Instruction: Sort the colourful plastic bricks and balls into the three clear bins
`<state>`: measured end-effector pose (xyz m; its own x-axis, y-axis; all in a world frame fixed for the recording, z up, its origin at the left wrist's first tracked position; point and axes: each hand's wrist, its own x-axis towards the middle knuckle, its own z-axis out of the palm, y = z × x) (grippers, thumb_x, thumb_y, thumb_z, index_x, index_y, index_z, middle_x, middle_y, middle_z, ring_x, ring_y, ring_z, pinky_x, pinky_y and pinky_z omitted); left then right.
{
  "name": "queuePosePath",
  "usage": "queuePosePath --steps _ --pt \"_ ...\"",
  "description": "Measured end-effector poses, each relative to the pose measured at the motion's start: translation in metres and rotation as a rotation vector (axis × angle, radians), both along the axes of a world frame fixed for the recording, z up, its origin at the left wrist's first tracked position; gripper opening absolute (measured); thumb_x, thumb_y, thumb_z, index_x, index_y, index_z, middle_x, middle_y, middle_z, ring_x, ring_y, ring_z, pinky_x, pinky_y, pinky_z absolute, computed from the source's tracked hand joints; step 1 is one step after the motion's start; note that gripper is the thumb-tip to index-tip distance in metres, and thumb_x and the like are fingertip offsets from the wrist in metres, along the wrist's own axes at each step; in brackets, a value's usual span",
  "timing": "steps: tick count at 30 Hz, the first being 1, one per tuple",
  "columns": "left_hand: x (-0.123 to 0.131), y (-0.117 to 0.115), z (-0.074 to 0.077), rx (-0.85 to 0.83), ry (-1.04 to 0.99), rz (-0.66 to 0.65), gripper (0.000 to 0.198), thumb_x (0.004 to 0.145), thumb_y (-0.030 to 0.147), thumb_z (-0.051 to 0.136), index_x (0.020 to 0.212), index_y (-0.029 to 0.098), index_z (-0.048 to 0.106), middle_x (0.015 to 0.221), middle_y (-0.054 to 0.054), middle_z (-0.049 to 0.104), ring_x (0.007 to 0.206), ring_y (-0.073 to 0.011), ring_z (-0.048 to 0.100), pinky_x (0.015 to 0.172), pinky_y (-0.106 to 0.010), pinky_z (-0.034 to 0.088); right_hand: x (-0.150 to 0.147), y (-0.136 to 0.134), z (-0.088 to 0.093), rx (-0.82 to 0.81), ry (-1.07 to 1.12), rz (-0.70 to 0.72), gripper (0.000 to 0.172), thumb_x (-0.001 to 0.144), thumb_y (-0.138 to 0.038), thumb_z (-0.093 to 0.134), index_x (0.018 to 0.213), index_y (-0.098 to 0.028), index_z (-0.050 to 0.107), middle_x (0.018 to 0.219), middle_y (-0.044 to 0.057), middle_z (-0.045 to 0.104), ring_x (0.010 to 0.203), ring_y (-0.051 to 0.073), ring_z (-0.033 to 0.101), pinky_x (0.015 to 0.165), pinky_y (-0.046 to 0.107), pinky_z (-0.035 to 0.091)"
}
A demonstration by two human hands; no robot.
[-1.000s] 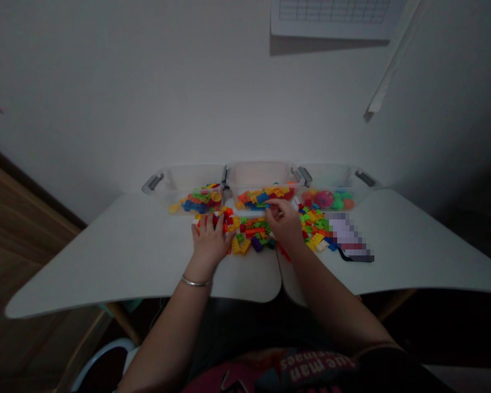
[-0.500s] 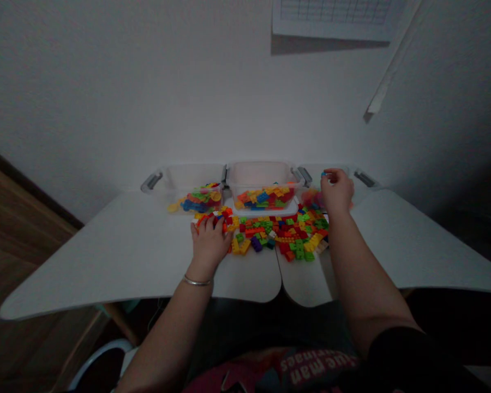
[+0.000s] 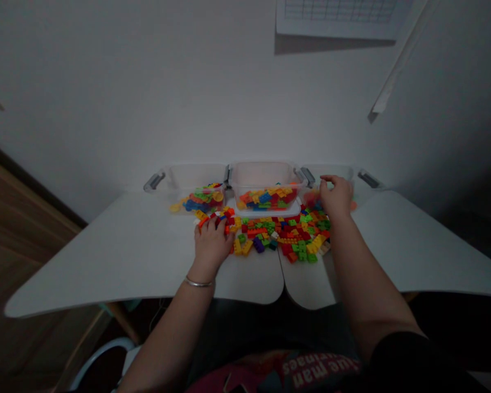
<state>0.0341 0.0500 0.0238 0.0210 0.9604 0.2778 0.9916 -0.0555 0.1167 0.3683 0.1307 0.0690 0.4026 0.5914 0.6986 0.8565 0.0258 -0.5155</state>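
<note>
My left hand (image 3: 211, 241) lies palm down with its fingers spread over the left end of a pile of colourful toy building bricks (image 3: 265, 225). My right hand (image 3: 337, 197) is above the right clear plastic box (image 3: 329, 173); its thumb and index finger are apart, with nothing visible between them. Behind the hand and the box wall, some coloured pieces show dimly. The middle clear box (image 3: 262, 173) holds several bricks, mostly yellow, orange, blue and green. In the left clear box (image 3: 194, 177) lie several mixed small pieces. What the left fingertips touch is partly hidden.
A white lid (image 3: 291, 210) lies under the middle box's front. The white table (image 3: 147, 256) meets a wall at the back, and a seam (image 3: 281, 273) divides its front edge. A printed sheet (image 3: 337, 22) hangs on the wall.
The small blue piece between my right thumb and index finger is gone from them, and those fingers have parted. My left hand stays on the bricks. The view has shifted slightly.
</note>
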Motion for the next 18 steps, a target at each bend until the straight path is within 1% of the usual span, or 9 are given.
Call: queuePosePath --steps 2,5,7,9,12,13,14,16,18 --pt "0.0 0.001 0.0 -0.008 -0.006 -0.001 0.054 0.092 0.043 0.045 0.139 0.019 0.054 0.147 -0.016 0.051 0.134 -0.0344 0.046 0.115 -0.055 0.027 -0.005 -0.002 0.008 0.086 0.053 0.081 0.028 0.083 -0.028 0.048 0.092 -0.017 0.073 0.094 0.011 0.072 0.089 0.025 0.061 0.09 0.044 0.044" --pt "0.0 0.002 -0.001 -0.001 -0.017 -0.008 0.054 0.092 0.044 0.045 0.14 0.019 0.053 0.146 -0.016 0.051 0.134 -0.034 0.046 0.115 -0.054 0.028 -0.023 -0.008 0.023 0.133 0.195 0.317 0.028 0.087 -0.03 0.045 0.093 -0.018 0.069 0.089 0.007 0.071 0.081 0.02 0.063 0.08 0.037 0.05" --pt "-0.001 0.004 -0.002 0.02 -0.041 -0.015 0.054 0.093 0.044 0.046 0.14 0.02 0.052 0.146 -0.015 0.051 0.134 -0.0328 0.046 0.114 -0.053 0.028 -0.042 -0.014 0.032 0.078 0.253 0.501 0.027 0.088 -0.032 0.046 0.094 -0.018 0.069 0.087 0.006 0.071 0.078 0.018 0.064 0.075 0.033 0.051" --pt "-0.003 0.008 -0.005 0.049 -0.084 -0.028 0.051 0.094 0.043 0.045 0.139 0.021 0.053 0.145 -0.014 0.052 0.133 -0.0318 0.046 0.114 -0.052 0.03 -0.064 -0.019 0.039 -0.044 0.21 0.66 0.025 0.089 -0.032 0.05 0.095 -0.018 0.07 0.083 0.004 0.071 0.074 0.017 0.064 0.071 0.031 0.051" --pt "-0.007 0.017 -0.009 0.127 -0.179 -0.084 0.047 0.094 0.038 0.044 0.136 0.02 0.055 0.14 -0.013 0.056 0.13 -0.0301 0.048 0.112 -0.049 0.033 -0.098 -0.026 0.045 -0.325 -0.07 0.868 0.022 0.088 -0.027 0.054 0.098 -0.02 0.072 0.082 0.002 0.072 0.073 0.016 0.064 0.07 0.029 0.051" --pt "-0.009 0.02 -0.01 0.165 -0.221 -0.112 0.045 0.094 0.036 0.043 0.134 0.018 0.056 0.138 -0.013 0.058 0.128 -0.0294 0.049 0.111 -0.048 0.035 -0.109 -0.027 0.046 -0.421 -0.182 0.908 0.021 0.088 -0.024 0.055 0.099 -0.021 0.073 0.084 0.002 0.073 0.076 0.016 0.066 0.072 0.028 0.051" --pt "-0.011 0.024 -0.012 0.204 -0.266 -0.141 0.044 0.093 0.034 0.043 0.132 0.017 0.057 0.135 -0.014 0.059 0.127 -0.0287 0.05 0.111 -0.047 0.036 -0.119 -0.028 0.046 -0.51 -0.302 0.942 0.022 0.087 -0.023 0.057 0.103 -0.022 0.072 0.092 0.003 0.074 0.082 0.017 0.067 0.076 0.028 0.051" --pt "-0.014 0.029 -0.014 0.277 -0.356 -0.187 0.043 0.092 0.033 0.044 0.128 0.016 0.059 0.129 -0.014 0.062 0.123 -0.028 0.052 0.109 -0.046 0.038 -0.136 -0.029 0.045 -0.656 -0.547 0.952 0.026 0.087 -0.023 0.059 0.11 -0.023 0.071 0.106 0.005 0.074 0.096 0.02 0.068 0.08 0.03 0.051" --pt "-0.016 0.031 -0.015 0.327 -0.425 -0.208 0.041 0.091 0.033 0.046 0.126 0.016 0.059 0.126 -0.013 0.064 0.121 -0.0279 0.054 0.108 -0.047 0.039 -0.148 -0.028 0.041 -0.72 -0.724 0.906 0.028 0.088 -0.021 0.058 0.114 -0.023 0.07 0.114 0.008 0.073 0.104 0.024 0.067 0.081 0.032 0.052"
